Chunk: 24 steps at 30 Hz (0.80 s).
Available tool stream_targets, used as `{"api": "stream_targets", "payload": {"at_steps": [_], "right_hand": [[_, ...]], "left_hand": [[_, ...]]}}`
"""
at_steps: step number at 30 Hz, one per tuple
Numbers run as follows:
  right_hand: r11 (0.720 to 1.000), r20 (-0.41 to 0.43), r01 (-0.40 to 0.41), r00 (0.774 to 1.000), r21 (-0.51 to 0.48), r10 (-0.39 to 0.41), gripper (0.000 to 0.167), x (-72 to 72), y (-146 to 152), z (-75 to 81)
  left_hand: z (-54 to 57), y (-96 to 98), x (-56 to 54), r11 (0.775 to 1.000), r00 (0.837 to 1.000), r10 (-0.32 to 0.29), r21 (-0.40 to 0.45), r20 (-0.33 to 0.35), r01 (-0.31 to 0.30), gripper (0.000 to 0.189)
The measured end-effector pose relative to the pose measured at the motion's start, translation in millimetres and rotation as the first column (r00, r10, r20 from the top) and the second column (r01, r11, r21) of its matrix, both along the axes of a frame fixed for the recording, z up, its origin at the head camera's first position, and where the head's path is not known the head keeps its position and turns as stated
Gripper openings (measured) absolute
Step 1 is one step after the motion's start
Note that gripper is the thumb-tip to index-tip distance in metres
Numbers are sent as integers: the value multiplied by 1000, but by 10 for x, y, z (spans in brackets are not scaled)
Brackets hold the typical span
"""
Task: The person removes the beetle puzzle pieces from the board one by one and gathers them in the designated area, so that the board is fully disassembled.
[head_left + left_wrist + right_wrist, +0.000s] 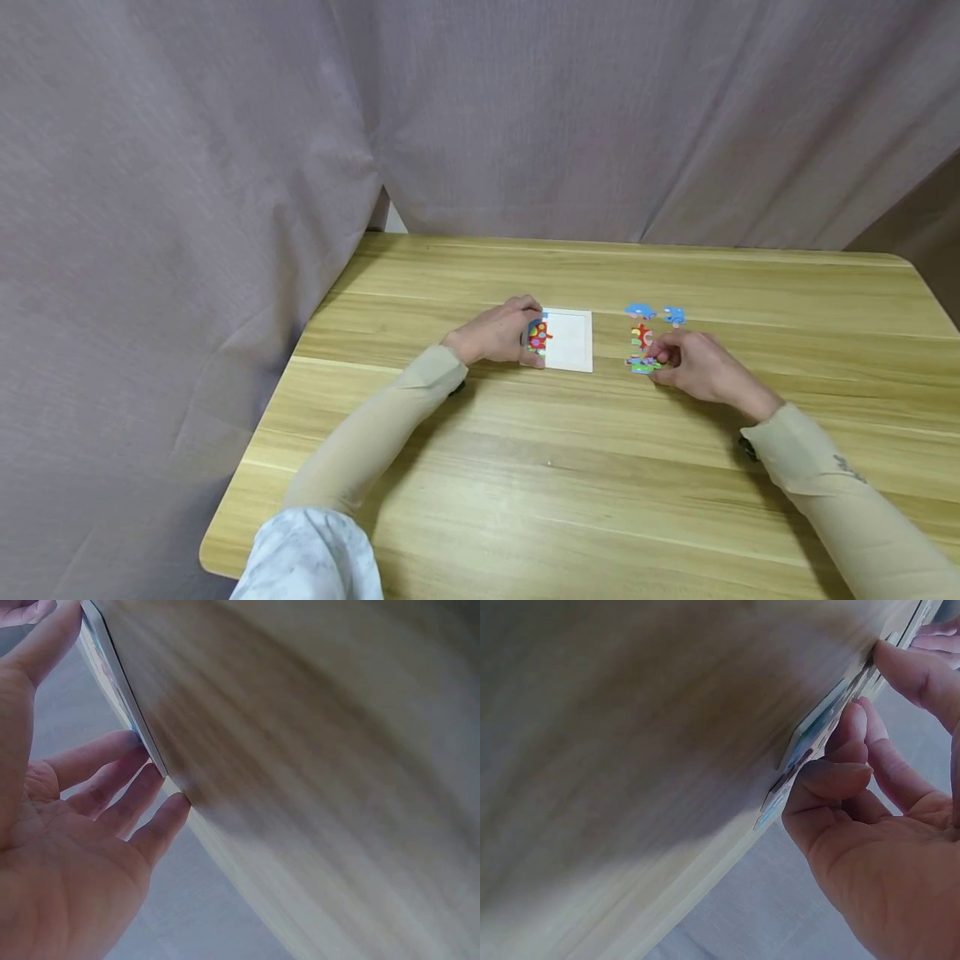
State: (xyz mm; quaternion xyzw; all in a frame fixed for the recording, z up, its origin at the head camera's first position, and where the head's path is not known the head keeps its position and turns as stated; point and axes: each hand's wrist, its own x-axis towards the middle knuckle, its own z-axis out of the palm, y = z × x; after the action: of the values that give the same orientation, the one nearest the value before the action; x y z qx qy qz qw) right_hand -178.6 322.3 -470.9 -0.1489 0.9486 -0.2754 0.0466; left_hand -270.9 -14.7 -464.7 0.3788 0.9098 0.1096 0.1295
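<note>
A white puzzle tray (570,340) lies on the table, with red and blue dotted pieces (537,335) fitted along its left side. My left hand (501,332) grips the tray's left end, thumb at the near edge and fingers at the far edge; the left wrist view shows the fingertips against the tray's edge (127,690). To the right, my right hand (699,367) has thumb and curled fingers around a green and purple puzzle piece (642,365), partly hidden by the fingers. Just beyond it lies a red and yellow piece (641,336).
Two blue puzzle pieces, one at the left (640,310) and one at the right (674,315), lie beyond my right hand. The wooden table (525,475) extends around both arms. A grey-mauve curtain (525,117) hangs along its back and left edges.
</note>
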Motion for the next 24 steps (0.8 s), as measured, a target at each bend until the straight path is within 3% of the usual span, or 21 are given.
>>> {"api": "stream_targets", "payload": {"at_steps": [15, 24], "right_hand": [[1000, 95, 9, 995, 12, -10, 24, -44, 10, 49], [1000, 98, 14, 995, 12, -15, 23, -100, -79, 114]], "left_hand": [[-6, -8, -4, 1000, 1000, -5, -12, -4, 5, 62], [-16, -3, -6, 1000, 1000, -10, -19, -21, 9, 71]]}}
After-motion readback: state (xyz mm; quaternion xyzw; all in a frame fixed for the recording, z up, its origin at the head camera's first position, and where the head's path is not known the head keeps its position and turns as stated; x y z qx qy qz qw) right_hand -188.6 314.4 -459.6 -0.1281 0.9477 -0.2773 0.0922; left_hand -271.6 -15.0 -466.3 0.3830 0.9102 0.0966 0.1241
